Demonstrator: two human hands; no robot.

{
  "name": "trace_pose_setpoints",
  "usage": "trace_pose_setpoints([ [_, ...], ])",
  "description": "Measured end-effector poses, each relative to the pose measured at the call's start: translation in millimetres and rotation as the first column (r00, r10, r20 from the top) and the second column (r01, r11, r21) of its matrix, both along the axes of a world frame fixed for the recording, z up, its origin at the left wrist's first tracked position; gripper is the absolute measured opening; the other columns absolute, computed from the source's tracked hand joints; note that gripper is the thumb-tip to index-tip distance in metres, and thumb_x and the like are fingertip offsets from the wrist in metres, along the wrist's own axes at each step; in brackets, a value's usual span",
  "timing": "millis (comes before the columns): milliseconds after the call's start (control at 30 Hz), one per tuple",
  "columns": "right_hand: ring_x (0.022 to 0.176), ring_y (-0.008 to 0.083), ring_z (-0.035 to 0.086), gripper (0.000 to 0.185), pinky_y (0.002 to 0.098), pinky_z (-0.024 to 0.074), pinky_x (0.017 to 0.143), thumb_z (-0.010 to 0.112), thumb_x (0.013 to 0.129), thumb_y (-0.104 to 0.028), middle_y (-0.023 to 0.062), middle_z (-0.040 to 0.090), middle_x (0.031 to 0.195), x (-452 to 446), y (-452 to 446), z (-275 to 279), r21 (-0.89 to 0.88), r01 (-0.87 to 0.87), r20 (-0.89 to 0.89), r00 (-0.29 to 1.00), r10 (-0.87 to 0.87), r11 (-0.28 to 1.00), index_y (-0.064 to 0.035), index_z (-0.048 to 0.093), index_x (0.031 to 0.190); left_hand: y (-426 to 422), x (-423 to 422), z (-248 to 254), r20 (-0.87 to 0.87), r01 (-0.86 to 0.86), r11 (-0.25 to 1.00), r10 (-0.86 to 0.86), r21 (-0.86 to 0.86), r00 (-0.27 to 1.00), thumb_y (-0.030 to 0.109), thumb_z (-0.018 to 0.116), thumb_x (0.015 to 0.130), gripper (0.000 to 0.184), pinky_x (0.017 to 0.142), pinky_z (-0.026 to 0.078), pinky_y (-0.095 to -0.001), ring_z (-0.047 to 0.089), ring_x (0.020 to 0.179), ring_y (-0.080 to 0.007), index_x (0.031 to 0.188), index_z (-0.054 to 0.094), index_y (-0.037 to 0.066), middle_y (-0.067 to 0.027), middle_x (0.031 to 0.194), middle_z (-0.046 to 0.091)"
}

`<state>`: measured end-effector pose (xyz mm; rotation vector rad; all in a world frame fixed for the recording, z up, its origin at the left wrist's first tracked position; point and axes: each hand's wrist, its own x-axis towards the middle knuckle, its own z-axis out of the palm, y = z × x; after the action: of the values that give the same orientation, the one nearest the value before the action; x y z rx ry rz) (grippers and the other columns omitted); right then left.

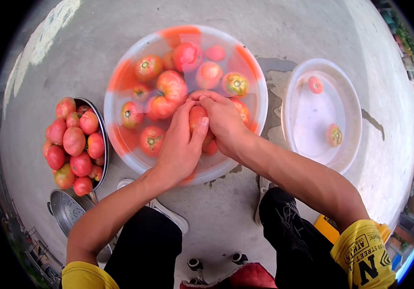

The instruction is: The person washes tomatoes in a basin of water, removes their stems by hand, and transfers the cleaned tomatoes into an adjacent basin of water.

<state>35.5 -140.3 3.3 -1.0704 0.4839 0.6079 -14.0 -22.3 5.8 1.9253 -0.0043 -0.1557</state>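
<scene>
Both my hands meet over a large round basin (134, 161) of water, wrapped round one tomato (197, 115). My left hand (185, 137) covers its near left side, the thumb lying across it. From the right, my right hand (221, 115) closes over the same tomato, its fingers overlapping the left fingertips. Several other tomatoes float or sit in the water around them, among them a large lobed tomato (170, 89) just left of my fingers and a green-marked tomato (236, 84) beyond my right hand. The underside of the held tomato is hidden.
At left stands a dark-rimmed bowl (104, 139) heaped with tomatoes, a metal colander (67, 212) below it. A white oval tub (289, 130) on the right holds two tomatoes in water. My shoes (170, 216) are close to the basin. Wet patches (274, 67) mark the concrete.
</scene>
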Motion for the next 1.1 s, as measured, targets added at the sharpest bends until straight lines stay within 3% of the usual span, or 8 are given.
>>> trace_pose_setpoints([
  [167, 0.085, 0.0155, 0.062, 0.025, 0.0296, 0.0522, 0.076, 0.043, 0.100, -0.013, 0.0090, 0.065, 0.099, 12.0, -0.8, -34.9, -0.301, -0.056, 0.326, 0.932, 0.158, 0.952, 0.0005, 0.061, 0.112, 10.2, 13.2, -21.4, 0.109, 0.076, 0.989, -0.090, 0.128, 0.990, 0.025, 0.044, 0.103, 0.042, 0.106, 0.037, -0.0407, 0.044, 0.129, -0.0361, 0.134, 0.043, -0.004, -0.0243, 0.136, 0.046],
  [233, 0.085, 0.0202, 0.065, 0.026, 0.0320, 0.0526, 0.076, 0.044, 0.099, -0.012, 0.0147, 0.067, 0.096, 16.9, -1.5, -39.1, -0.564, -0.029, 0.509, 0.775, 0.375, 0.826, 0.0018, 0.061, 0.112, 12.0, 18.6, -25.5, 0.168, 0.070, 0.982, -0.100, 0.176, 0.981, 0.021, 0.042, 0.103, 0.039, 0.105, 0.038, -0.0426, 0.047, 0.126, -0.0384, 0.133, 0.044, -0.004, -0.0248, 0.132, 0.049],
  [467, 0.084, 0.0384, 0.066, 0.021, 0.0424, 0.0533, 0.073, 0.051, 0.089, -0.007, 0.0254, 0.065, 0.094, 31.9, 0.3, -45.7, -0.826, -0.034, 0.461, 0.533, 0.709, 0.563, 0.0018, 0.062, 0.104, 16.6, 28.5, -37.7, 0.126, 0.063, 0.989, -0.080, 0.132, 0.989, 0.018, 0.037, 0.102, 0.034, 0.097, 0.043, -0.0469, 0.054, 0.114, -0.0431, 0.125, 0.048, -0.005, -0.0279, 0.123, 0.054],
  [533, 0.078, 0.0405, 0.066, 0.016, 0.0469, 0.0526, 0.068, 0.052, 0.087, -0.008, 0.0224, 0.066, 0.087, 35.9, -0.7, -50.2, -0.841, 0.238, 0.541, 0.397, 0.741, 0.486, -0.0006, 0.061, 0.099, 19.6, 35.7, -32.7, 0.056, 0.120, 0.938, -0.146, 0.324, 0.988, 0.022, 0.037, 0.102, 0.034, 0.090, 0.046, -0.0509, 0.059, 0.104, -0.0454, 0.117, 0.051, -0.004, -0.0290, 0.108, 0.061],
  [667, 0.075, 0.0398, 0.066, 0.013, 0.0486, 0.0521, 0.066, 0.055, 0.085, -0.010, 0.0205, 0.066, 0.081, 45.3, -10.8, -50.9, -0.894, 0.218, 0.446, 0.348, 0.825, 0.391, -0.0037, 0.059, 0.096, 13.3, 54.0, -18.8, -0.121, 0.198, 0.846, -0.158, 0.495, 0.980, 0.030, 0.037, 0.101, 0.039, 0.084, 0.048, -0.0542, 0.061, 0.095, -0.0479, 0.109, 0.057, -0.003, -0.0294, 0.094, 0.065],
  [733, 0.074, 0.0387, 0.066, 0.015, 0.0482, 0.0529, 0.065, 0.057, 0.084, -0.013, 0.0196, 0.067, 0.080, 49.6, -12.0, -49.8, -0.957, 0.199, 0.264, 0.293, 0.919, 0.211, -0.0050, 0.057, 0.097, 10.2, 60.0, -22.0, -0.219, 0.277, 0.712, -0.175, 0.646, 0.960, 0.033, 0.035, 0.100, 0.045, 0.081, 0.049, -0.0544, 0.063, 0.092, -0.0476, 0.105, 0.062, -0.002, -0.0305, 0.090, 0.066],
  [1067, 0.080, 0.0398, 0.066, 0.019, 0.0487, 0.0531, 0.071, 0.054, 0.090, -0.018, 0.0214, 0.066, 0.083, 38.2, -15.7, -25.9, -0.989, 0.002, 0.143, 0.316, 0.938, 0.150, -0.0018, 0.059, 0.100, 23.1, 66.8, -68.0, -0.117, 0.114, 0.888, -0.069, 0.445, 0.991, 0.036, 0.033, 0.101, 0.047, 0.082, 0.050, -0.0522, 0.063, 0.090, -0.0455, 0.104, 0.062, -0.002, -0.0275, 0.100, 0.065],
  [1100, 0.086, 0.0403, 0.065, 0.023, 0.0486, 0.0526, 0.075, 0.054, 0.091, -0.020, 0.0227, 0.065, 0.089, 34.3, -17.2, -20.7, -0.975, 0.023, 0.217, 0.329, 0.919, 0.222, -0.0013, 0.058, 0.104, 21.5, 68.9, -63.4, -0.243, 0.038, 0.981, 0.010, 0.191, 0.970, 0.037, 0.035, 0.101, 0.045, 0.078, 0.052, -0.0483, 0.065, 0.086, -0.0394, 0.106, 0.061, 0.000, -0.0222, 0.098, 0.066],
])
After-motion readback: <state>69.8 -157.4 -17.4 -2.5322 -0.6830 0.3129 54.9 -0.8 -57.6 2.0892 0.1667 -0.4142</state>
